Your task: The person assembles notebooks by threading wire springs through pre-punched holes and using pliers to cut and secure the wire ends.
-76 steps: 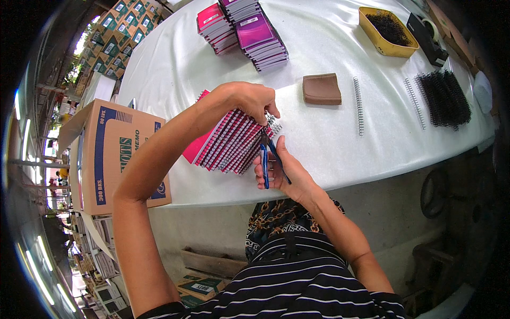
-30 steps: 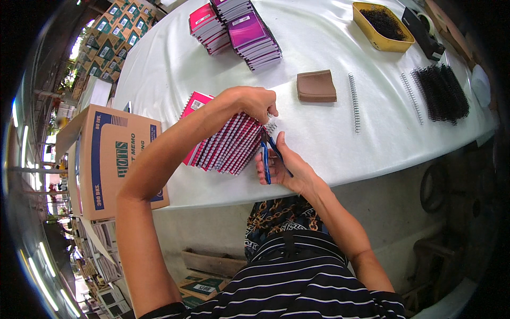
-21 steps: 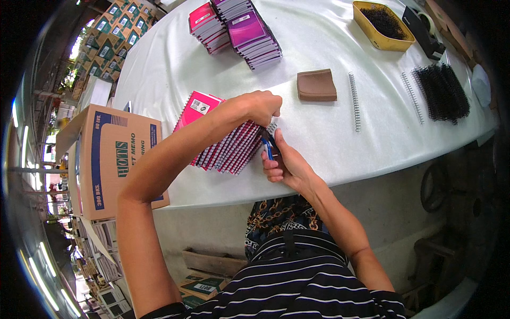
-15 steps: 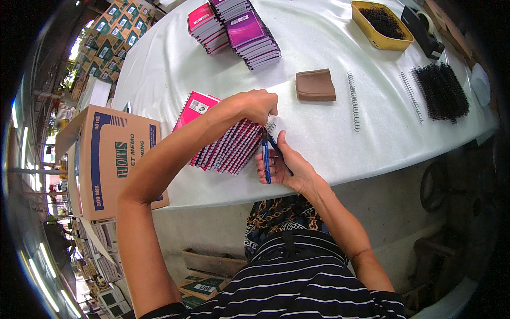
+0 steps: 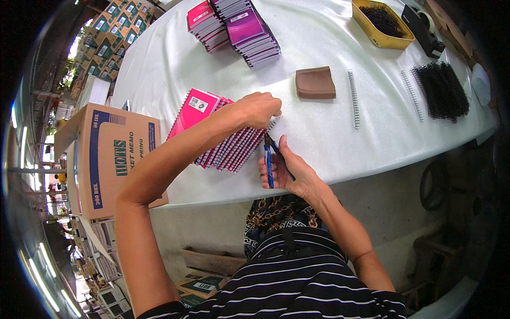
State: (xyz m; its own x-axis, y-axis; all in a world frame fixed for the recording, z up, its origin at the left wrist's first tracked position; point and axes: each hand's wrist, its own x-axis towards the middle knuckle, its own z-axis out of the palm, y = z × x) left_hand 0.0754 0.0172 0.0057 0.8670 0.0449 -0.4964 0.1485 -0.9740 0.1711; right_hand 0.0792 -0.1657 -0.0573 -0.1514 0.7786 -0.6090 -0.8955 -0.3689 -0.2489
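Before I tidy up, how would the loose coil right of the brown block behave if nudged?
The loose coil would probably roll, lying on its round side. Its thin, open wire suggests lightness and spring. The shiny white cloth may let it slide.

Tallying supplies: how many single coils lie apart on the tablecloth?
2: one coil right of the brown block, a second coil left of the black coil pile; more may be hidden.

Tabletop [image 5: 372, 149]: fanned notebooks [image 5: 228, 154] near, left of centre; pliers [image 5: 269, 165] at their right end. Carton [image 5: 125, 146] left of notebooks. Notebook stacks [image 5: 247, 29] far, behind the fan. Block [image 5: 315, 85] right of notebooks; lone coil [image 5: 354, 101] right of block. Coil bundle [image 5: 442, 93] farther right. Far right: tray [image 5: 396, 44], loose coils [image 5: 380, 18] inside; tape dispenser [image 5: 423, 34] just right.
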